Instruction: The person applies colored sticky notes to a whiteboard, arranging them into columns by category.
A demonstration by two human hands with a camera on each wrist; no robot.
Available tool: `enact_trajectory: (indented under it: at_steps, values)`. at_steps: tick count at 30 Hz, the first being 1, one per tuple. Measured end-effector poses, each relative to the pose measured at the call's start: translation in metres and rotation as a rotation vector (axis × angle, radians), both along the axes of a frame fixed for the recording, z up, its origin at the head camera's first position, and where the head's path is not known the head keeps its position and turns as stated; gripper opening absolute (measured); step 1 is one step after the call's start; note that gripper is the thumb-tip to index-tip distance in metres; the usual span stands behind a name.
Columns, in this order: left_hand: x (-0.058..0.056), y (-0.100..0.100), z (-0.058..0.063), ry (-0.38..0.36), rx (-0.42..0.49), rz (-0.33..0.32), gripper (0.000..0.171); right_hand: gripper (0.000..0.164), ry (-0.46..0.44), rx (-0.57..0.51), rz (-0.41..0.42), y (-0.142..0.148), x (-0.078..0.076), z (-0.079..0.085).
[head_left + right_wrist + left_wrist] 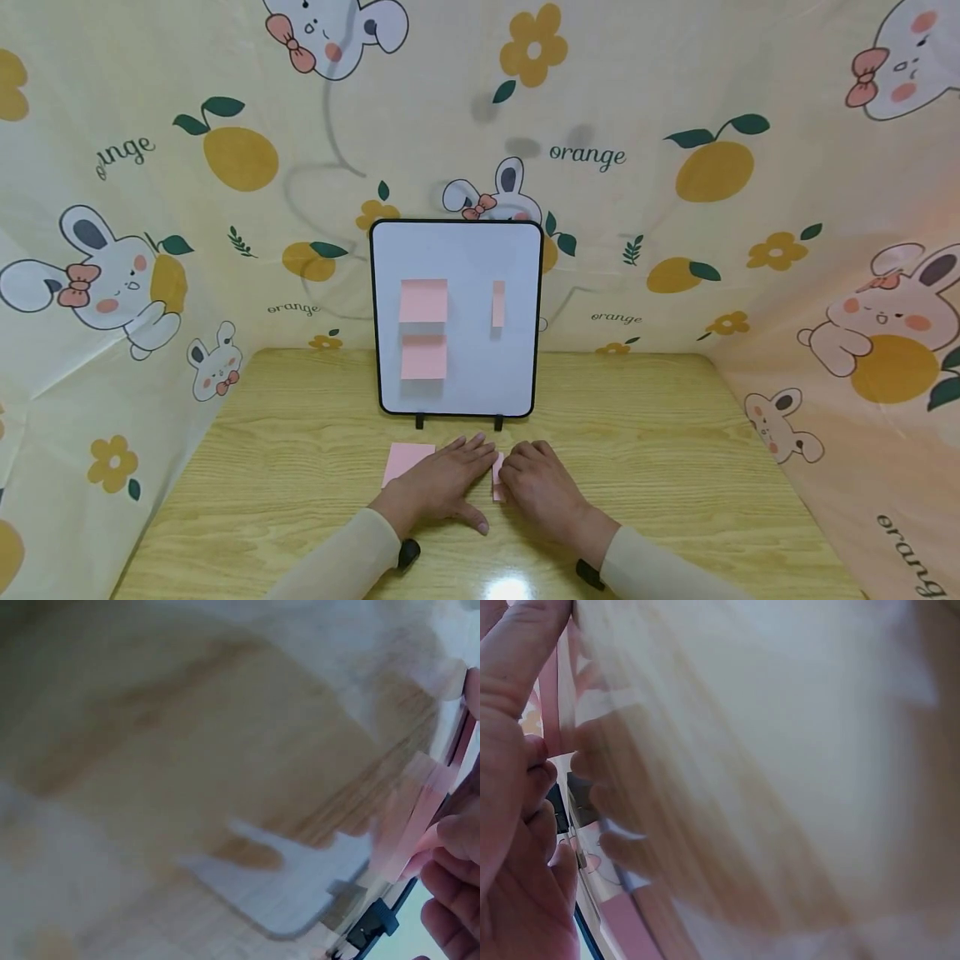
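In the head view, a narrow pink paper strip [497,487] lies on the table between the two hands. My left hand [441,482] rests palm down with its fingers straight, its fingertips close by the strip's left edge, and it overlaps part of a pink square sticky note [407,459]. My right hand [546,490], fingers curled, pinches the strip from its right side. In the right wrist view the fingertips [459,836] meet the pink strip [409,832]. Most of the left wrist view is glossy tabletop with the hand's reflection.
A whiteboard [480,267] with a black frame stands on small black feet just beyond the hands. Two pink square notes [423,301] are stuck on its left side, and a narrow pink strip [498,304] on its right. A patterned cloth [615,217] surrounds the wooden table [675,467].
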State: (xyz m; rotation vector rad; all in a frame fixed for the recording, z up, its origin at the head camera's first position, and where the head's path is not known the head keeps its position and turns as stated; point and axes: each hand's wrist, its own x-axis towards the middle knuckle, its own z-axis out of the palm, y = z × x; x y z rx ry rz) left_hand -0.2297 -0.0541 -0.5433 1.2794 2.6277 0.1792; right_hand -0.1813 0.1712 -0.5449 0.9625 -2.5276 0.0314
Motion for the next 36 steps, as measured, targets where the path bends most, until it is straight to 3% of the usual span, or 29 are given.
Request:
enact_trajectory:
  at_steps: [9,24,30,36]
  values:
    - [0.001,0.000,0.001,-0.007,0.004,0.012,0.116,0.021,0.066,0.044,-0.013,-0.001,-0.005,-0.002]
    - [0.004,-0.002,0.003,0.032,0.017,0.004,0.115,0.022,0.071,0.058,-0.021,-0.001,-0.009,-0.004]
    - [0.016,-0.012,0.006,0.087,-0.003,-0.004,0.096,0.020,0.071,0.024,-0.036,-0.002,-0.009,-0.004]
    - [0.034,-0.020,0.010,0.060,-0.006,-0.015,0.081,0.014,0.030,0.049,-0.075,-0.002,-0.008,0.000]
